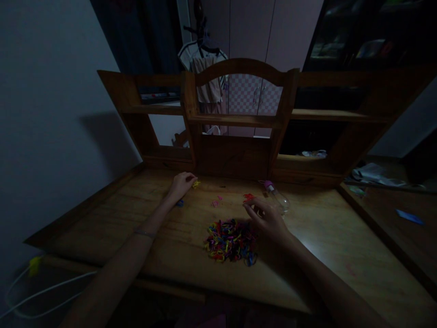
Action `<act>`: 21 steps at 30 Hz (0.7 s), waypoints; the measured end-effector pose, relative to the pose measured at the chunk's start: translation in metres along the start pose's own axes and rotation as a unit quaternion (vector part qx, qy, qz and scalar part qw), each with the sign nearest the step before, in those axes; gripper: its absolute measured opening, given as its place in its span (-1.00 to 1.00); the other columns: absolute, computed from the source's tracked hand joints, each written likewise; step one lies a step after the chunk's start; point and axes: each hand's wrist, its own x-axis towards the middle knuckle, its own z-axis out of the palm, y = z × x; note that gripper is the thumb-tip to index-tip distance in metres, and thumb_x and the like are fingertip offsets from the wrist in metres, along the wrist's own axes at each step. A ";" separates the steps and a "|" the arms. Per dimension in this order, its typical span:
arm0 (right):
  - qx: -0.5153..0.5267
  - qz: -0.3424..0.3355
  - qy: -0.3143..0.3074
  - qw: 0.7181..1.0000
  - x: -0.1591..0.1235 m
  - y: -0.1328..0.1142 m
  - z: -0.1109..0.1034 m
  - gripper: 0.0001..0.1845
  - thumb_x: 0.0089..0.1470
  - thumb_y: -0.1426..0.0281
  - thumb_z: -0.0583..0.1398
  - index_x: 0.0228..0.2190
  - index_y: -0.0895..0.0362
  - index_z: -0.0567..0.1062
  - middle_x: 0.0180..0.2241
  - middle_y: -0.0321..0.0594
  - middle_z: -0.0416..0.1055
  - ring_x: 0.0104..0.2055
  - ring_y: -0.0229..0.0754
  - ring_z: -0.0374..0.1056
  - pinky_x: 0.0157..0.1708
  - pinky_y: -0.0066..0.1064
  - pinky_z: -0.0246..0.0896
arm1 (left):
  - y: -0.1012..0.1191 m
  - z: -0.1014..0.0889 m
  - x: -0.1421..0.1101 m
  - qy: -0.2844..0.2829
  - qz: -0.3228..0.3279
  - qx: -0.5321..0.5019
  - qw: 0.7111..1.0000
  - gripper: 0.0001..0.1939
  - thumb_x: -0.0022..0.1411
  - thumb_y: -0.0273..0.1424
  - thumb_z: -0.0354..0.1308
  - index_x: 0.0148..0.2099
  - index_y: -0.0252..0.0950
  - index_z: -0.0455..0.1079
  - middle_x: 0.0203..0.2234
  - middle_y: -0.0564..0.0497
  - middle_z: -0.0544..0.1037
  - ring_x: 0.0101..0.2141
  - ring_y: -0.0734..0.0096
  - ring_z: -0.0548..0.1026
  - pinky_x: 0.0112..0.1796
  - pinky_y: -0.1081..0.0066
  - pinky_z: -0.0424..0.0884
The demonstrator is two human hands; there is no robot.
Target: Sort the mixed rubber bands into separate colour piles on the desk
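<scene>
A mixed pile of small colored loops (230,241), perhaps hair ties, lies on the wooden desktop in front of me. My left hand (182,186) reaches to the far left, its fingertips pinched together just above a small yellow cluster (195,184). Whether anything is in that pinch is too small to see. Beneath this hand's wrist a blue cluster (180,203) shows. Right of the pile's far edge, my right hand (265,216) has thumb and finger curled together beside a red cluster (249,197). What it holds, if anything, I cannot make out. Pink loops (215,203) lie between the hands.
A clear bottle (280,199) with a pink cap lies behind my right hand. The wooden shelf unit (235,119) rises along the desk's back edge. A white cable (51,286) loops at the lower left, beside the desk's front edge.
</scene>
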 end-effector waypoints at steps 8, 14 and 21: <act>0.035 0.052 -0.097 0.993 0.009 0.013 -0.014 -0.82 0.14 0.33 0.17 -0.25 0.12 0.53 -0.28 -0.18 0.49 -0.45 -0.28 0.31 -0.49 -0.46 0.18 | 0.020 -0.008 -0.005 0.040 0.036 -0.001 0.999 -0.80 0.23 -0.31 0.08 -0.22 -0.26 0.49 -0.27 -0.05 0.45 -0.16 0.27 0.38 -0.05 0.32 0.27; 0.058 0.057 -0.211 0.974 0.010 0.013 -0.017 -0.75 0.12 0.24 0.20 -0.22 0.10 0.55 -0.25 -0.19 0.50 -0.39 -0.27 0.34 -0.42 -0.44 0.20 | 0.075 -0.010 -0.024 0.008 0.141 -0.064 0.988 -0.79 0.30 -0.36 0.02 -0.15 -0.27 0.47 -0.26 -0.05 0.45 -0.15 0.28 0.36 -0.04 0.29 0.25; 0.106 0.069 -0.237 0.963 0.005 0.010 0.003 -0.72 0.05 0.22 0.25 -0.25 0.13 0.57 -0.27 -0.15 0.48 -0.29 -0.20 0.40 -0.31 -0.38 0.30 | 0.125 0.003 -0.060 -0.223 0.244 -0.218 0.918 -0.83 0.20 -0.29 0.19 -0.22 -0.25 0.52 -0.31 -0.02 0.47 -0.20 0.33 0.39 -0.15 0.37 0.28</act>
